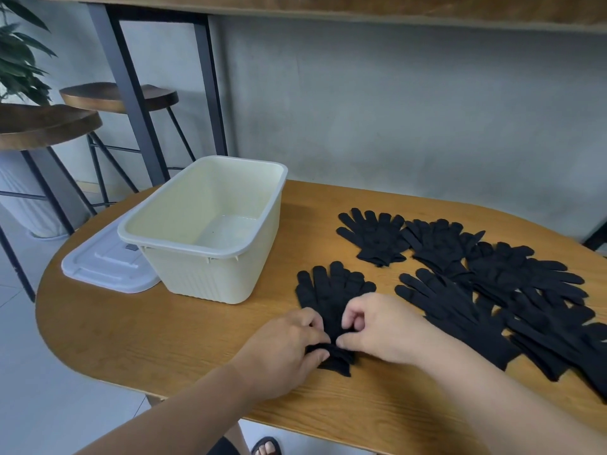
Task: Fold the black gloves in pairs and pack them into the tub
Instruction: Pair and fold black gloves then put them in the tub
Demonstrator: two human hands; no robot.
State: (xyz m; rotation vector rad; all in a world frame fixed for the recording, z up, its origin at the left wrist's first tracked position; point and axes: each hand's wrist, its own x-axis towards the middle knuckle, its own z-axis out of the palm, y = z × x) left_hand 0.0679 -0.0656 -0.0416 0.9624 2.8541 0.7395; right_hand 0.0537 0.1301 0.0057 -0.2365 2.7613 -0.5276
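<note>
A stacked pair of black gloves (pixel 331 292) lies flat on the wooden table (pixel 138 326), fingers pointing away from me. My left hand (pixel 285 343) pinches the pair's cuff end from the left, and my right hand (pixel 381 326) pinches it from the right. Both hands grip the fabric near the wrist. The cream plastic tub (pixel 226 274) stands to the left behind the pair, with nothing inside it. Several more black gloves (pixel 486 284) lie spread out in overlapping pairs on the right half of the table.
A white lid (pixel 101 264) lies flat on the table, left of the tub and partly under it. Two round wooden stools (pixel 118 96) and a black metal frame stand behind the table at the left. A grey wall runs along the back.
</note>
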